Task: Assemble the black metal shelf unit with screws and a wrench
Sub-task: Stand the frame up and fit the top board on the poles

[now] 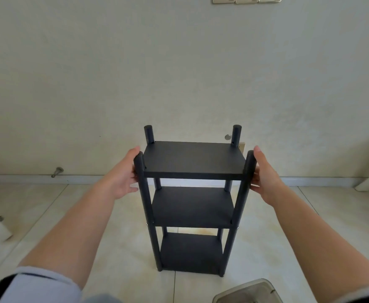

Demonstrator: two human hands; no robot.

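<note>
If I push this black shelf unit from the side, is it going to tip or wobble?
The shelf unit looks tall and narrow, on small post feet on smooth floor tiles, so a high push would probably tip it; a low one may slide it. It is probably fairly stiff, with three boards joining four posts. The left hand and right hand grip the front posts.

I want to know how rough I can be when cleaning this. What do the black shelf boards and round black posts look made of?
The flat black shelf boards have an even matte, faintly grainy surface and thin square edges: possibly powder-coated metal, though laminated board would look similar. The round black posts share that dull finish with capped tops and small side holes, suggesting coated metal tube. Small silvery screw heads at the middle joints look like bare metal.
</note>
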